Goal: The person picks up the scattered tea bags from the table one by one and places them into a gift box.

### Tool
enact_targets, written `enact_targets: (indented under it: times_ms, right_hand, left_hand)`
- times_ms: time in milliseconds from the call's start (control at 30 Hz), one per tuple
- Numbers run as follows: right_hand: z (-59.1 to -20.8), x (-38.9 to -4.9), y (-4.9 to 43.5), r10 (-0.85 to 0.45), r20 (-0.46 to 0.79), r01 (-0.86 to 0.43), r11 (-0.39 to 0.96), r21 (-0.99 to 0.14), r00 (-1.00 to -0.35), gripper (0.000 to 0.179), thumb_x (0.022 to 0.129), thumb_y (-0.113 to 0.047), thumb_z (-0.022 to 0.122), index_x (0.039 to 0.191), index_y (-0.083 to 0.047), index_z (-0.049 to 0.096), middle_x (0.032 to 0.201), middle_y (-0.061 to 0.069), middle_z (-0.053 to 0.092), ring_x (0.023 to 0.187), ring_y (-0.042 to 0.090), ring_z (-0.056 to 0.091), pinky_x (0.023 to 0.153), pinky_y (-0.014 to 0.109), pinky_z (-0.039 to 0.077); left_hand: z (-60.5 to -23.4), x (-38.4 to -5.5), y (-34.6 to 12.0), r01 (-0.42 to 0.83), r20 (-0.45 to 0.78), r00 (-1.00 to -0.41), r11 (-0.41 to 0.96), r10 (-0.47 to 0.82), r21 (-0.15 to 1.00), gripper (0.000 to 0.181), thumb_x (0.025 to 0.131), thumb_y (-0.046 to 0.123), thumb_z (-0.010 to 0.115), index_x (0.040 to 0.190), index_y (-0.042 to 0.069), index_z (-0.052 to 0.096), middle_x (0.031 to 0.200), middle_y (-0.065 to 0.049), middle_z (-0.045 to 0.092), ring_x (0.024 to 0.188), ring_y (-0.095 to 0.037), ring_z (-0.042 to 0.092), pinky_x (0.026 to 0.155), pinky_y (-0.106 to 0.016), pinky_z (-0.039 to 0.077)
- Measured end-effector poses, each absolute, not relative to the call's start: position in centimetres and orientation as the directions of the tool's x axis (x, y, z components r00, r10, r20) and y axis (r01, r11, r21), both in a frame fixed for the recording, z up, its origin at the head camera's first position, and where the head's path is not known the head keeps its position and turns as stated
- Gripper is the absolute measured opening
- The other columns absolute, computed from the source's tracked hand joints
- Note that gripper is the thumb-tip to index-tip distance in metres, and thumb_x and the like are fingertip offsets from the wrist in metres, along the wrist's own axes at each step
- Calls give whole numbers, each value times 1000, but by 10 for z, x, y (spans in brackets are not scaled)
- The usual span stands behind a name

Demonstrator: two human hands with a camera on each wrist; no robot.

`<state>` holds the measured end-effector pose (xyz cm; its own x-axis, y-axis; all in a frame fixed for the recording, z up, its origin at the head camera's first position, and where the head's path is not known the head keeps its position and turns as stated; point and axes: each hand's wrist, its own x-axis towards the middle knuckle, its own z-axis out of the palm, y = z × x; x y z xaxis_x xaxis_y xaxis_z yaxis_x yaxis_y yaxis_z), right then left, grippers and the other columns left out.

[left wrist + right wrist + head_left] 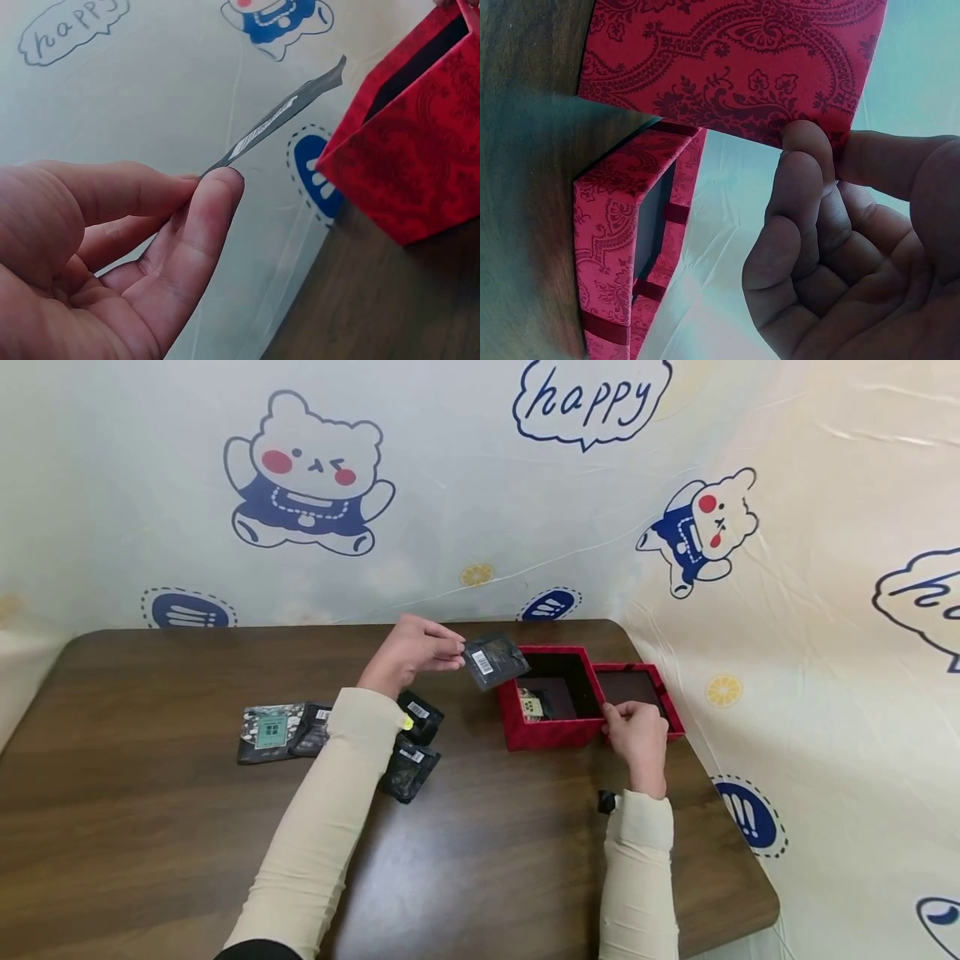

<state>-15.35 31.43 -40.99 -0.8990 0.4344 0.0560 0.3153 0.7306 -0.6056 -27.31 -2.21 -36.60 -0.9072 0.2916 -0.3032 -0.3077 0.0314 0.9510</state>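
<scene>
My left hand (414, 653) pinches a flat black packet (495, 662) by its edge, thumb against fingers, its white barcode label facing up. The packet is held just left of a red patterned box (517, 733), overlapping its rim in the head view. Inside the box a packet with a pale yellow label (531, 705) shows. With thumb and fingers my right hand (639, 742) grips the near right corner of the box wall. Beside that hand lies the red box lid (671, 714), dark inside and partly covered by the hand.
Several black packets lie on the wooden table (187, 835) left of the box, among them a larger one with a teal label (272, 732) and a small one (411, 768) near the left sleeve. A printed cloth (450, 485) hangs behind the table.
</scene>
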Motion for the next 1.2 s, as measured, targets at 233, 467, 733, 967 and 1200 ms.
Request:
enact_targets:
  times_ms: [233, 467, 733, 967, 1200]
  right_hand:
    - [-411, -151, 316, 444, 38, 331, 720, -611, -895, 34, 100, -32, 64, 84, -5, 78, 74, 8, 72, 87, 29, 59, 67, 37, 47]
    - [-412, -150, 316, 438, 17, 331, 703, -630, -899, 34, 101, -32, 62, 90, -4, 78, 82, 14, 74, 83, 28, 61, 64, 36, 48]
    - [-412, -150, 316, 441, 46, 319, 713, -625, -896, 34, 100, -32, 63, 86, -5, 78, 77, 10, 73, 83, 28, 61, 63, 36, 48]
    - [-409, -151, 315, 441, 33, 324, 707, -629, -897, 33, 100, -31, 63, 86, -5, 77, 77, 11, 73, 80, 27, 60, 63, 35, 47]
    - [-409, -152, 314, 437, 32, 323, 710, -626, -899, 34, 101, -32, 62, 86, -5, 78, 82, 14, 74, 85, 28, 60, 65, 36, 47]
  left_hand:
    - [-371, -271, -3, -316, -310, -899, 29, 309, 948, 22, 94, 5, 71, 113, -6, 71, 106, -24, 67, 79, -26, 72, 91, -44, 56]
    - [-371, -268, 14, -322, -312, -901, 16, 301, 947, 18, 94, 6, 72, 109, -5, 73, 102, -22, 70, 79, -26, 73, 84, -38, 59]
    - [-372, -266, 28, -337, -322, -894, 7, 312, 941, 17, 92, 5, 74, 107, -4, 74, 100, -21, 70, 87, -33, 73, 84, -39, 59]
    - [-370, -264, 43, -331, -312, -893, -3, 325, 944, 16, 91, 1, 74, 105, -6, 74, 97, -22, 71, 79, -28, 74, 81, -39, 60]
    - [-369, -261, 56, -313, -301, -889, 23, 344, 950, 15, 91, 2, 74, 104, -6, 74, 97, -21, 71, 76, -26, 73, 81, -38, 60]
